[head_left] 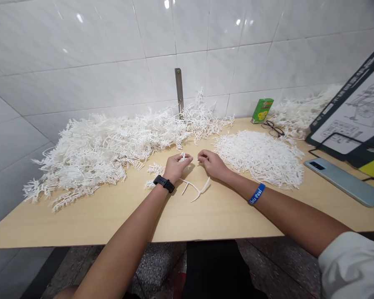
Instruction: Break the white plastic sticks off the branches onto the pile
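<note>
My left hand (175,166), with a black band at the wrist, pinches a small branched white plastic piece (182,157). Just to its right, my right hand (212,163) has thumb and fingertips pressed together; a tiny pale bit shows at the tips, too small to name. Thin white branching strips (199,193) lie on the table between and below the hands. Left of my hands spreads a big tangled heap of branched white pieces (112,141). Close to the right hand is a flatter pile of short white pieces (262,158).
A green box (262,111) and folded eyeglasses (273,128) stand and lie behind the flat pile. To the right are a phone (345,182), a dark printed carton (355,108) and a black cable. A metal strip (179,91) is fixed to the tiled wall. The wooden table (112,228) ends nearby.
</note>
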Demonstrator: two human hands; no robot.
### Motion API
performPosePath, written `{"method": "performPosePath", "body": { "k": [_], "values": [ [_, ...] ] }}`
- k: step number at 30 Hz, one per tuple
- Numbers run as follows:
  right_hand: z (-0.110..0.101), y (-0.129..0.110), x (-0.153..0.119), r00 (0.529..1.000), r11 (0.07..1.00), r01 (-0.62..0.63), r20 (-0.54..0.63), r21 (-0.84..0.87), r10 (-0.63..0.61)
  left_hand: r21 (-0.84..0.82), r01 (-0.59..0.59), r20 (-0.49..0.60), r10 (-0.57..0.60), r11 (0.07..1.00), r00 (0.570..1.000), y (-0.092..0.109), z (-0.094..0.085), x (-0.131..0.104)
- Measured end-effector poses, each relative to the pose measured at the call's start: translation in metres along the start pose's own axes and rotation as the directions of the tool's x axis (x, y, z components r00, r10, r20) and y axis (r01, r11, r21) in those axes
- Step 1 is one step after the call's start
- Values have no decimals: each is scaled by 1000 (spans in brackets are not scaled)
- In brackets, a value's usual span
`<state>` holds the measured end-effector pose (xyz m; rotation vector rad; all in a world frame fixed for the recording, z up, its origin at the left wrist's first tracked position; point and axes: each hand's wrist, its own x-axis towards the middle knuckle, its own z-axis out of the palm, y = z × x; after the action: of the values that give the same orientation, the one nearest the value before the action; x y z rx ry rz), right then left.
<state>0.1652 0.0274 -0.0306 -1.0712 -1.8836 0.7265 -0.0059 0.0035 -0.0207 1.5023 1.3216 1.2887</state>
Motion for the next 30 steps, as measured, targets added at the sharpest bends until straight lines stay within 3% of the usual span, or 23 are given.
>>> {"method": "performPosePath", "body": {
  "k": [6, 10, 14, 18, 24, 30],
  "values": [
    [-10, 10, 7, 973, 989, -33, -229, -143, 0, 18, 1, -9, -1, 1000, 1000, 1, -4, -1],
    [-14, 9, 7, 940, 983, -2, -336, -182, -60, 80, -26, 54, 22, 996, 998, 2, -1, -3],
    [-9, -4, 1, 952, 964, 223, -182, -146, -247, 172, -84, 133, 61, 981, 989, 4, 2, -6],
    [-2, -11, -4, 922, 918, 377, -37, -126, -384, 209, -132, 181, 94, 969, 979, 4, 3, -8],
    [-2, -8, -3, 938, 932, 342, -21, -121, -346, 259, -126, 269, 54, 958, 962, 4, 3, -10],
    [-2, -12, -5, 946, 933, 321, 9, -161, -324, 282, -183, 296, 96, 942, 950, 5, 3, -11]
  ]
}}
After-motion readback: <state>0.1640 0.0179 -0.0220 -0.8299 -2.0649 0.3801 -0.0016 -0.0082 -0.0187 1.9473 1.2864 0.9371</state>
